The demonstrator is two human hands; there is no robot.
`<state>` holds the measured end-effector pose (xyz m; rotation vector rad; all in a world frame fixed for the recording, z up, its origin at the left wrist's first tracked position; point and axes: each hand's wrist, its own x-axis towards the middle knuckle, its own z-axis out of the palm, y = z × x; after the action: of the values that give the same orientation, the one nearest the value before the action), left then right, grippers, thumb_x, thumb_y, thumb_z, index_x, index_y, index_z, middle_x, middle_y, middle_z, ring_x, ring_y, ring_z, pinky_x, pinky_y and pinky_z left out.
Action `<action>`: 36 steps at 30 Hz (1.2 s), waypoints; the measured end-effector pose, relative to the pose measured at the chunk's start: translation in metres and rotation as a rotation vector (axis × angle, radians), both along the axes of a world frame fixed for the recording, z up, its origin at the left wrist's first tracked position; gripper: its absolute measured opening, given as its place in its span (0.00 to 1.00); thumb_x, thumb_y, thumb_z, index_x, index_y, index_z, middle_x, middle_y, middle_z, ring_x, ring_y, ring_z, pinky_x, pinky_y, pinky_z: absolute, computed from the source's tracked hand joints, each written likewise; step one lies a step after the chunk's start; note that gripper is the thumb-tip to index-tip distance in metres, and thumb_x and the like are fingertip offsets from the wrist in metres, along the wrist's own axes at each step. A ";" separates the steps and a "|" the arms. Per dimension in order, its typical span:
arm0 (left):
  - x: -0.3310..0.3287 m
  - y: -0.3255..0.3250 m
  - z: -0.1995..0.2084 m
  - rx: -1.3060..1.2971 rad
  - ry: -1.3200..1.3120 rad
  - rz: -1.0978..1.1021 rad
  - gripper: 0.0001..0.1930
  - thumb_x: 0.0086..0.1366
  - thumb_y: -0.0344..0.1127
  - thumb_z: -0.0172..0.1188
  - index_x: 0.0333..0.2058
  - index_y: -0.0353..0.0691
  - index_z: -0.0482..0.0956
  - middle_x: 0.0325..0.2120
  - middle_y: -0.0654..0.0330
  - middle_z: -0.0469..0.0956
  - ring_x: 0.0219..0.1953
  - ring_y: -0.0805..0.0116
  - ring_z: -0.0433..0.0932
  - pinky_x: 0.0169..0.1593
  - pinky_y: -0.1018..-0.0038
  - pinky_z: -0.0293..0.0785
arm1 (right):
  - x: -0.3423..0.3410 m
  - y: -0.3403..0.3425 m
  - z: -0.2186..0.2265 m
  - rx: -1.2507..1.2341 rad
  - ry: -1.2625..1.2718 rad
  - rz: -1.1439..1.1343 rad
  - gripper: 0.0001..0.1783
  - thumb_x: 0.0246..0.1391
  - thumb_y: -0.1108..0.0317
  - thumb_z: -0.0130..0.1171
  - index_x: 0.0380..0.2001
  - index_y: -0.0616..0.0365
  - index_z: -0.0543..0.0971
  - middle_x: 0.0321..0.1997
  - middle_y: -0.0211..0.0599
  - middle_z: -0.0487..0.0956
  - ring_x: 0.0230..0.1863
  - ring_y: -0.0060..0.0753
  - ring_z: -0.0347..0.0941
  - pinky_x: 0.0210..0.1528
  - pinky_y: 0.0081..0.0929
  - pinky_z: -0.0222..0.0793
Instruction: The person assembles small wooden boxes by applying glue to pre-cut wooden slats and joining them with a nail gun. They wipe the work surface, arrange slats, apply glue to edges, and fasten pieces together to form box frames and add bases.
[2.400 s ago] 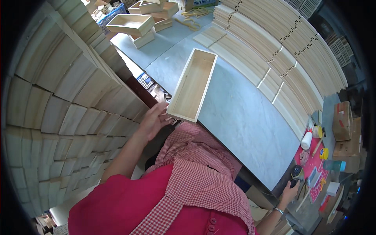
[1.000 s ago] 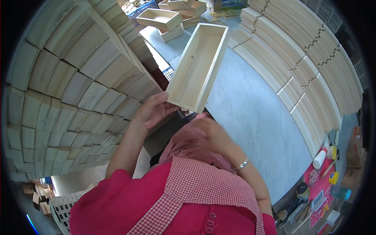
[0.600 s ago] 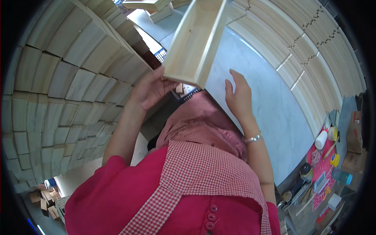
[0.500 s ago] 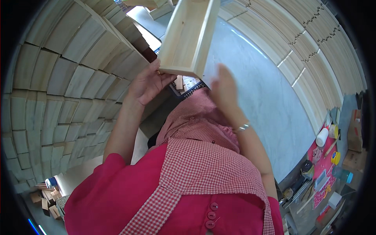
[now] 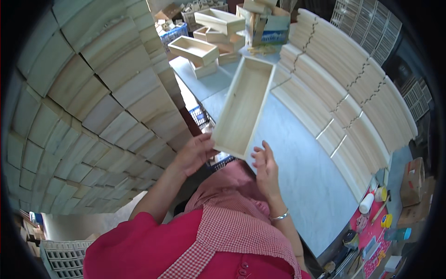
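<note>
A long, shallow wooden box of pale wood, its hollow side facing up, is held in front of me over the near left part of the table. My left hand grips it at the near left corner, fingers curled against the side and end. Beside the near right corner is my right hand, fingers apart and slightly bent, holding nothing. A narrow gap shows between that hand and the box. Beneath the box's near end, part of a dark-rimmed basket shows at my lap.
The pale marbled table extends to the right. Tall stacks of wood blocks wall the left; notched boards line the right. Finished boxes are piled at the back near a cardboard carton. A white bottle lies among tools.
The view has tilted up, so the whole box and the far table now show. My right hand, blurred before, is now beside the box's near corner. My left hand keeps its grip.
</note>
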<state>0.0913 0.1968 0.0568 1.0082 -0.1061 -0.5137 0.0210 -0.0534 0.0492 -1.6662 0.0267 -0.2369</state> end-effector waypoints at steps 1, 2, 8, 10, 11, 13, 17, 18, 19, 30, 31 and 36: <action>-0.004 -0.007 0.005 0.008 -0.004 -0.007 0.27 0.69 0.37 0.63 0.62 0.32 0.70 0.55 0.56 0.79 0.56 0.67 0.79 0.62 0.66 0.75 | -0.003 0.006 0.008 0.013 0.037 0.054 0.35 0.69 0.57 0.54 0.69 0.71 0.60 0.52 0.59 0.82 0.49 0.41 0.81 0.49 0.34 0.76; -0.007 -0.012 0.014 -0.005 -0.030 -0.030 0.27 0.69 0.37 0.63 0.62 0.32 0.70 0.55 0.57 0.79 0.56 0.67 0.79 0.62 0.67 0.75 | -0.004 0.009 0.020 0.026 0.074 0.112 0.37 0.69 0.58 0.55 0.71 0.71 0.57 0.52 0.59 0.82 0.50 0.41 0.81 0.50 0.33 0.76; -0.023 -0.030 0.047 0.306 -0.301 0.114 0.36 0.67 0.32 0.66 0.70 0.36 0.60 0.63 0.57 0.70 0.65 0.67 0.69 0.65 0.69 0.69 | -0.008 0.009 0.046 0.308 -0.191 0.183 0.48 0.61 0.67 0.64 0.75 0.69 0.47 0.69 0.53 0.67 0.67 0.41 0.68 0.67 0.35 0.65; -0.045 -0.040 0.094 0.899 -1.108 0.478 0.40 0.63 0.34 0.70 0.71 0.41 0.60 0.67 0.50 0.65 0.69 0.55 0.65 0.70 0.58 0.61 | -0.004 0.004 0.061 0.207 -0.337 0.128 0.47 0.62 0.68 0.62 0.74 0.71 0.47 0.69 0.54 0.67 0.68 0.42 0.67 0.69 0.36 0.63; -0.050 -0.034 0.109 0.920 -1.403 0.576 0.39 0.63 0.40 0.69 0.70 0.45 0.62 0.67 0.49 0.64 0.69 0.53 0.65 0.69 0.51 0.61 | -0.004 0.009 0.075 0.180 -0.391 0.149 0.45 0.63 0.68 0.62 0.74 0.71 0.49 0.71 0.51 0.66 0.71 0.41 0.63 0.71 0.36 0.59; -0.055 -0.038 0.141 1.031 -1.883 0.647 0.32 0.63 0.44 0.67 0.65 0.50 0.69 0.64 0.51 0.68 0.67 0.54 0.68 0.68 0.43 0.61 | -0.009 0.011 0.112 0.192 -0.467 0.161 0.47 0.63 0.65 0.64 0.74 0.72 0.50 0.73 0.49 0.62 0.74 0.41 0.59 0.74 0.36 0.53; -0.054 -0.035 0.217 1.301 -2.244 0.760 0.19 0.65 0.39 0.63 0.55 0.52 0.81 0.52 0.61 0.80 0.56 0.62 0.78 0.66 0.42 0.64 | -0.005 0.025 0.177 0.134 -0.759 0.155 0.54 0.60 0.56 0.67 0.74 0.73 0.46 0.73 0.57 0.61 0.71 0.47 0.64 0.71 0.38 0.60; -0.050 -0.030 0.232 1.297 -2.253 0.826 0.17 0.65 0.37 0.61 0.53 0.52 0.83 0.49 0.62 0.82 0.53 0.63 0.80 0.65 0.42 0.65 | -0.003 0.028 0.192 0.098 -0.836 0.205 0.54 0.60 0.54 0.66 0.74 0.72 0.46 0.73 0.57 0.61 0.70 0.47 0.65 0.70 0.39 0.61; -0.051 -0.022 0.249 1.311 -2.259 0.914 0.18 0.62 0.34 0.63 0.51 0.49 0.84 0.44 0.64 0.84 0.47 0.64 0.83 0.61 0.45 0.69 | 0.000 0.032 0.206 0.066 -0.905 0.259 0.55 0.60 0.52 0.66 0.75 0.72 0.46 0.73 0.56 0.62 0.70 0.47 0.65 0.69 0.39 0.61; -0.163 0.166 0.520 1.830 -1.800 2.248 0.21 0.55 0.37 0.64 0.49 0.37 0.81 0.37 0.47 0.83 0.41 0.44 0.81 0.42 0.63 0.78 | 0.003 0.048 0.207 -0.158 -0.817 0.298 0.49 0.55 0.62 0.70 0.72 0.67 0.57 0.57 0.51 0.77 0.43 0.34 0.81 0.48 0.32 0.75; -0.181 0.177 0.546 1.954 -1.723 2.290 0.21 0.55 0.37 0.63 0.48 0.37 0.81 0.38 0.46 0.83 0.42 0.44 0.81 0.43 0.62 0.78 | 0.002 0.055 0.204 -0.125 -0.790 0.334 0.48 0.54 0.63 0.70 0.72 0.67 0.57 0.57 0.51 0.77 0.42 0.34 0.81 0.47 0.32 0.75; -0.195 0.192 0.594 2.248 -1.032 1.998 0.25 0.54 0.36 0.59 0.52 0.34 0.79 0.50 0.38 0.79 0.57 0.42 0.76 0.58 0.56 0.74 | 0.010 0.063 0.196 -0.132 -0.709 0.344 0.48 0.54 0.65 0.70 0.73 0.65 0.57 0.56 0.50 0.78 0.40 0.33 0.81 0.45 0.30 0.76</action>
<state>-0.1036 0.3884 0.6511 -1.9313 -0.5517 -1.8100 0.0305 0.0094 0.2450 -1.6039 -0.8142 -0.5604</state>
